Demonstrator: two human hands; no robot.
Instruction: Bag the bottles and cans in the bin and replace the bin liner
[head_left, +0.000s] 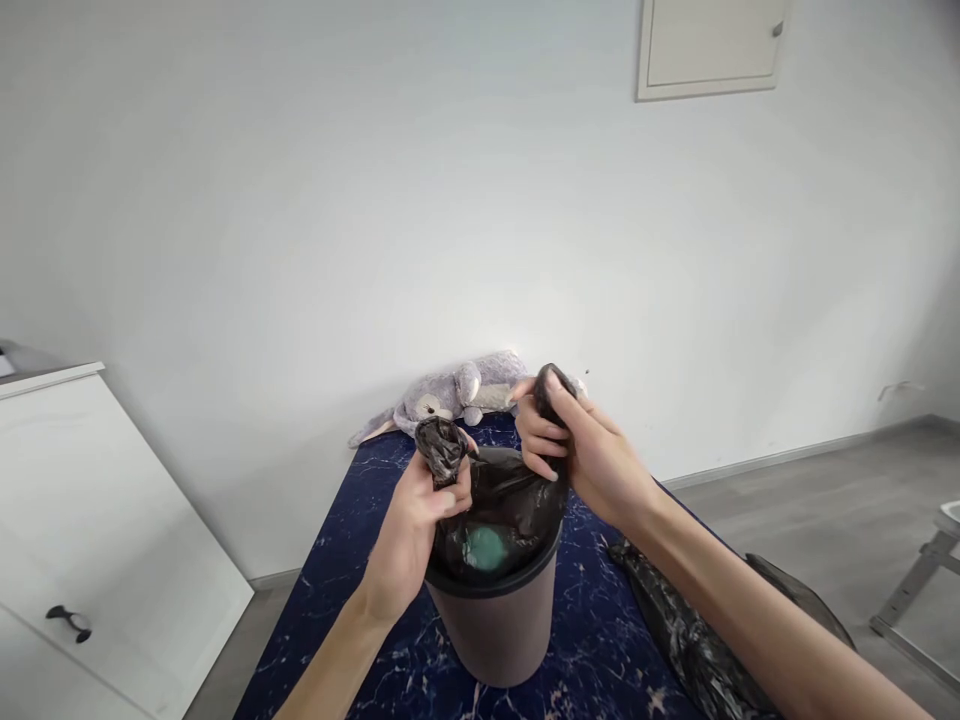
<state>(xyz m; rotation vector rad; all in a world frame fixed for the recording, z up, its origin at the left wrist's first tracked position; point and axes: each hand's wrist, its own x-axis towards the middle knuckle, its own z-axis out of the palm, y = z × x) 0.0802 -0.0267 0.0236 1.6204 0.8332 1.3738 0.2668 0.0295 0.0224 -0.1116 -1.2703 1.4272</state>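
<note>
A black bin bag (517, 500) lines a grey-brown waste bin (499, 630) with a dark rim, standing upright on a blue marbled surface. My left hand (409, 520) is closed round a gathered piece of the bag above the bin's left side. On the right side, my right hand (577, 445) grips another bunched part of the bag, thumb on top. Between the hands the bag's mouth gapes, and a green round shape (485, 549) shows low inside it; I cannot make out what it is.
Behind the bin a grey plush toy (435, 395) lies against the wall. More crumpled black plastic (694, 630) lies on the marbled surface (300, 640) under my right forearm. A white cabinet (97, 520) stands at left, and a metal frame (915, 580) at far right.
</note>
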